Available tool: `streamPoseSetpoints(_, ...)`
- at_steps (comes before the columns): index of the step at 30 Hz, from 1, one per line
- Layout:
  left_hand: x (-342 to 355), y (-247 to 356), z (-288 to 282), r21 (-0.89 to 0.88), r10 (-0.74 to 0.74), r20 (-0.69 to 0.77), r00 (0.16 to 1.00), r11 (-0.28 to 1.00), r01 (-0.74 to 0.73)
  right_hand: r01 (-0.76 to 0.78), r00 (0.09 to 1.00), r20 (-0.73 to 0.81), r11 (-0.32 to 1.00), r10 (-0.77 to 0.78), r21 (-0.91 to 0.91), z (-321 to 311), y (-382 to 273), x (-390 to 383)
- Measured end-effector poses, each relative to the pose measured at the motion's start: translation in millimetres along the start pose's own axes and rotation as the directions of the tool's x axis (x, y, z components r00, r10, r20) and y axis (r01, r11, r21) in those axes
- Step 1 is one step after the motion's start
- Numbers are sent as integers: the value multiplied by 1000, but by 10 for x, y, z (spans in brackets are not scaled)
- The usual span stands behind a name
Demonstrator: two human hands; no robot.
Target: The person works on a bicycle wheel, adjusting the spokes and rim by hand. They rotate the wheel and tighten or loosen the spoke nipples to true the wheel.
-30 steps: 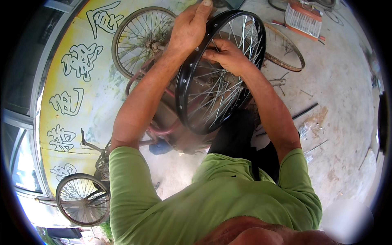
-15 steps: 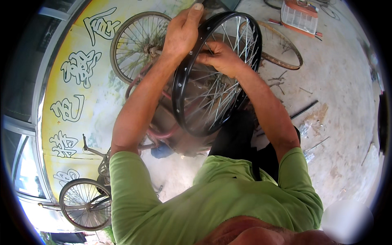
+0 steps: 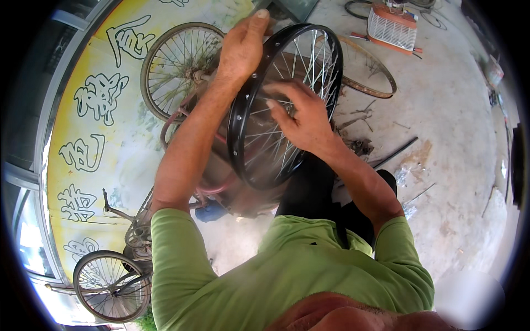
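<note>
A black bicycle wheel (image 3: 236, 124) with bright metal spokes stands tilted upright before me, against my dark trousers. At its upper left edge, my left hand (image 3: 243, 52) is curled against the outside of the rim, thumb stretched up. Its other fingers are mostly hidden behind the hand and rim. On the wheel's right side my right hand (image 3: 306, 118) hovers before the spokes, thumb and fingers apart, slightly blurred. I can make out nothing between them.
Behind the wheel stands an old bicycle with a spoked wheel (image 3: 185, 71) and a reddish frame (image 3: 168, 132). Another bicycle (image 3: 113, 287) is at lower left. A rusty rim (image 3: 386, 88), an orange-and-white grilled box (image 3: 389, 27) and a black rod (image 3: 397, 151) lie on the floor at right.
My right hand has drawn back from the rim among the spokes, moving nearer to me, and its fingers have spread. My left hand stays at the rim. The view has shifted slightly.
</note>
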State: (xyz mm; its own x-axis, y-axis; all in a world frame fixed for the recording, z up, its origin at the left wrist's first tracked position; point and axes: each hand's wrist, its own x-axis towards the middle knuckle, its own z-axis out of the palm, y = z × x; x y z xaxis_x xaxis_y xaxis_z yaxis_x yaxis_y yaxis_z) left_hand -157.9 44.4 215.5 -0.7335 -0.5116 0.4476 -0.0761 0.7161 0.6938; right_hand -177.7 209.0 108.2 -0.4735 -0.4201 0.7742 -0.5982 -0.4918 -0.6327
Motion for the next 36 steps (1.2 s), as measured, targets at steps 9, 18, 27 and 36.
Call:
streamPoseSetpoints(9, 136, -86, 42, 55, 30, 106, 994, 998, -36, -320, 909, 358, 905, 211, 279, 212, 343, 166)
streamPoseSetpoints(18, 159, 131, 154, 190, 187, 137, 973, 959, -211, -380, 913, 274, 873, 302, 306, 145, 331, 193)
streamPoseSetpoints(27, 242, 172, 216, 163, 281, 189, 941, 936, -312, -494, 853, 379, 787, 358, 369, 69, 431, 261)
streamPoseSetpoints(36, 228, 177, 199, 155, 292, 213, 932, 932, -328, -404, 886, 360, 867, 292, 293, 80, 408, 238)
